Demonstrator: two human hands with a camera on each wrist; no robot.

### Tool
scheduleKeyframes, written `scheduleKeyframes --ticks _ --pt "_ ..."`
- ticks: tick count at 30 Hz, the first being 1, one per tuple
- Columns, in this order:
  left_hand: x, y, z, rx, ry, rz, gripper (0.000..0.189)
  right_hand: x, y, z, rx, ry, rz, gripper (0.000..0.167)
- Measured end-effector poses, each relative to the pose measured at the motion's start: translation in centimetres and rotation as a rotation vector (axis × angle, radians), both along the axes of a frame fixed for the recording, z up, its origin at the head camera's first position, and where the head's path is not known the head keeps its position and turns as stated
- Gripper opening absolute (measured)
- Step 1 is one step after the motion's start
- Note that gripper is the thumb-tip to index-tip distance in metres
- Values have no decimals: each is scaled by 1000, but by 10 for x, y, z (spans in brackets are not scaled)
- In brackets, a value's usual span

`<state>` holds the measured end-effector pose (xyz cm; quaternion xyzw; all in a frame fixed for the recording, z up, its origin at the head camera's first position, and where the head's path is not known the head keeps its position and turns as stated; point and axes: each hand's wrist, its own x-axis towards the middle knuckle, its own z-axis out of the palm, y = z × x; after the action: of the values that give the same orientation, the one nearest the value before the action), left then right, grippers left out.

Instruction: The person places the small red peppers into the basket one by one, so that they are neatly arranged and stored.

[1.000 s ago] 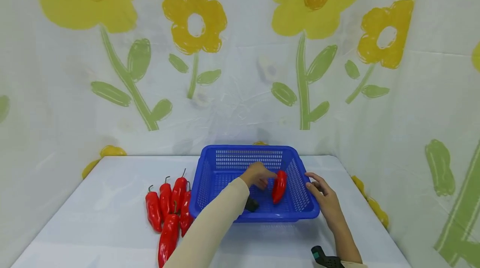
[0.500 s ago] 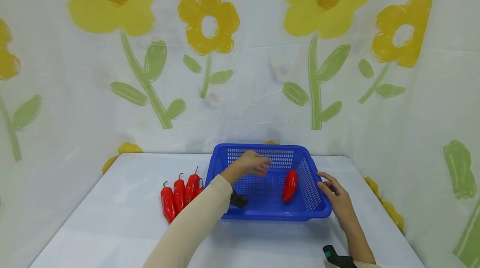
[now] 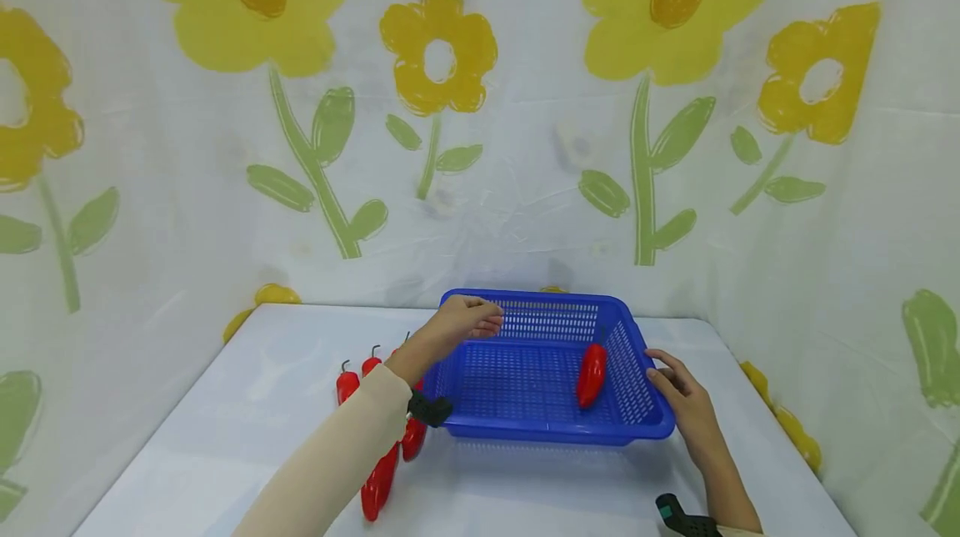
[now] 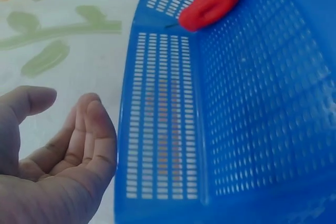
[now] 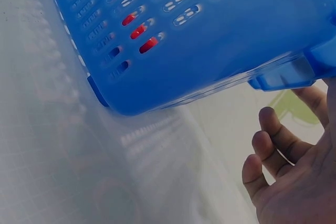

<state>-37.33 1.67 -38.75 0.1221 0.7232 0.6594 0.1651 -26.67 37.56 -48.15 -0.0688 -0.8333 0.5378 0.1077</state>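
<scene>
A blue plastic basket [image 3: 525, 429] with slotted walls stands on the table. Inside it, near the right wall, lies one red pepper [image 3: 592, 376]. My left hand [image 3: 457, 324] is over the basket's left back part with nothing in it; in the left wrist view its thumb and fingers are loosely bent and apart. At the right rim my right hand [image 3: 686, 404] holds the basket with thumb and index finger, while its other fingers [image 5: 270, 119] hang loosely bent below the rim. Left of the basket, several red peppers [image 3: 380, 483] lie partly hidden behind my left forearm.
The white table [image 3: 217, 404] extends to both sides of the basket. Behind it hangs a white cloth [image 3: 510, 212] printed with yellow flowers. A black wrist device [image 3: 430, 409] is on my left arm, another device [image 3: 686, 518] on my right.
My left hand has risen from beside the pepper in the basket and moved left, empty. The right hand stays at the rim. The head view has turned slightly left.
</scene>
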Motion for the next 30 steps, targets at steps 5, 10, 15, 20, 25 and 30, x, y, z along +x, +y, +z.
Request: scheduleKeyframes --ticks 5,10,15,20,25,30 --pt "4 -26 -2 -7 22 63 34 1 -1 1 11 5 5 55" --pt "9 -54 -8 10 16 136 34 2 -1 1 9 -2 11 55" --pt "13 -84 -18 24 25 196 36 1 0 1 0 -21 19 58" --pt "20 -115 -30 -45 27 270 38 1 1 1 14 -31 12 59" --pt "31 -142 -41 -131 2 359 40 2 0 2 15 -43 14 60" --pt "43 -165 -51 -186 -11 411 42 2 1 2 10 -34 18 59"
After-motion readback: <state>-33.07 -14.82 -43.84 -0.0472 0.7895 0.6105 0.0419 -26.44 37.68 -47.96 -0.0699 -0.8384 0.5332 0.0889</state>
